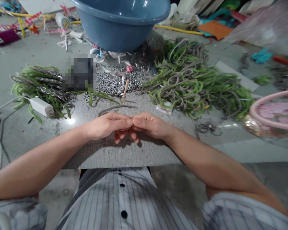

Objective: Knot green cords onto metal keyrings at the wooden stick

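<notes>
My left hand and my right hand meet above the table's front part, thumb tips touching. Both are closed in a pinch; whatever lies between the fingertips is too small or hidden to name. Just beyond them a grey cord lies curved on the tabletop. A thin wooden stick rests behind it, beside a spread of small metal nuts. To the right is a heap of green and grey cords. On the left lies a bundle of green and grey cords with metal chains and rings.
A large blue basin stands at the back. A white block on a cable lies at left. A pink-rimmed container is at right, below a clear plastic bag. The table's front edge runs close to my body.
</notes>
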Available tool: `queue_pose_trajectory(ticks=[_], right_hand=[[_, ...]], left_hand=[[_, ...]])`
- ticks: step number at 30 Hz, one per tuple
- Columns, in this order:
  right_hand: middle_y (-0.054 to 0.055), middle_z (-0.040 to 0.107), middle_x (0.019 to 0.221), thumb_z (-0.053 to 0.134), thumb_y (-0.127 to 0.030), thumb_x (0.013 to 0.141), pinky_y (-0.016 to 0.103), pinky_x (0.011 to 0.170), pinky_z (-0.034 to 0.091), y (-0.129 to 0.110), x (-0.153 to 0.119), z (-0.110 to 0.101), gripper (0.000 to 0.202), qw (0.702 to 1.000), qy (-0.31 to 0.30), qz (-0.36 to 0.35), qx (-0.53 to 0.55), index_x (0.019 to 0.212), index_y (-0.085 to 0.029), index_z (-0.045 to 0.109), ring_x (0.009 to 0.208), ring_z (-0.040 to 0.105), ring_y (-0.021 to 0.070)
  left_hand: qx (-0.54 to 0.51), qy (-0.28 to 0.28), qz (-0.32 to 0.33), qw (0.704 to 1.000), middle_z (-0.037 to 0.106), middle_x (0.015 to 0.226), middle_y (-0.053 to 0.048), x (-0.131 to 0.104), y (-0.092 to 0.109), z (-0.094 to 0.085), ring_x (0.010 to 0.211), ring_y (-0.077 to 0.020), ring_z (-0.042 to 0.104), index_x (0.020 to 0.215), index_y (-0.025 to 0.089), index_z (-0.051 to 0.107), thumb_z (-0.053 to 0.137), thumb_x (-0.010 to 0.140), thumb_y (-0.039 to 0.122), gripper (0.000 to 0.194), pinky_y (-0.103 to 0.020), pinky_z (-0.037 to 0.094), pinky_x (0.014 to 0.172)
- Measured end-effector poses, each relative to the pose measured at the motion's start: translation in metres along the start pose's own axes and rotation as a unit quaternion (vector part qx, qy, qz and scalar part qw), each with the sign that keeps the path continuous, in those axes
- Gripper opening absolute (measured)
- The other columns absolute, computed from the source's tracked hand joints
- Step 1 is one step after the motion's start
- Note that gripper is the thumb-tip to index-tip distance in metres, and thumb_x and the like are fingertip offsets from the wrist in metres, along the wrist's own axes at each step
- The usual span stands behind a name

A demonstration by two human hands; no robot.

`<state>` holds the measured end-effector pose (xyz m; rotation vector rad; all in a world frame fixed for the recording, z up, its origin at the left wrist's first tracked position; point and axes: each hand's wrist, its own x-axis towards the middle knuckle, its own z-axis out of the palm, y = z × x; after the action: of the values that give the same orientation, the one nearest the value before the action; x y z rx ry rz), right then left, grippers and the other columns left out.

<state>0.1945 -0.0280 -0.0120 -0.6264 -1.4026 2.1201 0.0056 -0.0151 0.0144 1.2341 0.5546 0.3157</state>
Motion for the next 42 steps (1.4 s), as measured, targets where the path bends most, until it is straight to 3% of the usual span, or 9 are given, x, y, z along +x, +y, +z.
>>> queue_pose_trajectory(ticks=[5,11,16,22,27,33,42], right_hand=[[0.0,0.064,0.056,0.063,-0.056,0.082,0.021,0.046,0.048,0.0011,-0.0004,0.0003,0.044,1.0,-0.013,-0.023,-0.006,0.072,-0.013,0.069,0.048,0.058,0.0095],[-0.001,0.062,0.055,0.062,-0.057,0.083,0.021,0.047,0.048,0.003,-0.0002,-0.0009,0.047,0.999,-0.017,-0.028,0.017,0.06,-0.016,0.053,0.048,0.059,0.0103],[0.0,0.063,0.059,0.06,-0.059,0.083,0.024,0.053,0.05,0.0026,0.0032,-0.0044,0.048,0.996,-0.031,0.01,0.085,0.062,-0.018,0.047,0.052,0.062,0.0121],[0.0,0.064,0.057,0.059,-0.051,0.087,0.025,0.054,0.048,0.0011,0.0026,-0.0069,0.043,0.993,-0.03,0.016,0.117,0.062,-0.018,0.046,0.048,0.061,0.0125],[0.0,0.064,0.055,0.06,-0.052,0.086,0.025,0.051,0.048,0.0014,0.0025,-0.0071,0.044,0.992,-0.026,0.023,0.124,0.061,-0.018,0.047,0.046,0.061,0.0133],[0.0,0.065,0.055,0.062,-0.052,0.084,0.025,0.051,0.049,0.0019,0.003,-0.0074,0.046,0.992,-0.038,0.029,0.12,0.058,-0.018,0.047,0.046,0.062,0.0129],[0.001,0.064,0.052,0.061,-0.049,0.084,0.024,0.05,0.05,0.0001,0.0034,-0.0053,0.046,0.995,-0.035,0.016,0.097,0.054,-0.018,0.044,0.044,0.062,0.0125]], left_hand=[[-0.023,-0.02,0.005,1.0,0.052,0.052,0.002,-0.0002,0.0016,0.0013,0.047,-0.007,0.049,0.064,0.013,0.058,0.066,0.081,0.055,0.046,-0.017,0.045,0.043],[-0.046,-0.015,0.015,0.999,0.055,0.05,0.002,-0.0006,0.0025,0.0031,0.046,-0.0073,0.051,0.068,0.012,0.06,0.065,0.081,0.056,0.046,-0.018,0.044,0.044],[-0.081,-0.011,0.01,0.997,0.07,0.069,-0.006,0.0032,-0.0011,0.0023,0.045,-0.0062,0.052,0.079,0.011,0.064,0.063,0.082,0.056,0.045,-0.018,0.039,0.042],[-0.141,-0.001,0.005,0.99,0.059,0.053,0.0,0.0051,-0.0059,-0.0018,0.044,-0.0095,0.056,0.063,0.015,0.05,0.058,0.087,0.049,0.042,-0.021,0.044,0.047],[-0.152,-0.015,0.005,0.988,0.059,0.055,0.0,0.0048,-0.0055,-0.0025,0.045,-0.0098,0.057,0.062,0.015,0.051,0.059,0.087,0.041,0.037,-0.021,0.045,0.048],[-0.16,-0.045,0.028,0.986,0.061,0.056,-0.001,0.0056,-0.0049,0.0005,0.049,-0.0094,0.058,0.064,0.014,0.052,0.061,0.088,0.043,0.039,-0.02,0.043,0.049],[-0.124,-0.03,0.011,0.992,0.055,0.049,0.001,0.004,-0.007,0.0003,0.049,-0.0098,0.057,0.064,0.016,0.049,0.062,0.087,0.048,0.042,-0.021,0.041,0.05]])
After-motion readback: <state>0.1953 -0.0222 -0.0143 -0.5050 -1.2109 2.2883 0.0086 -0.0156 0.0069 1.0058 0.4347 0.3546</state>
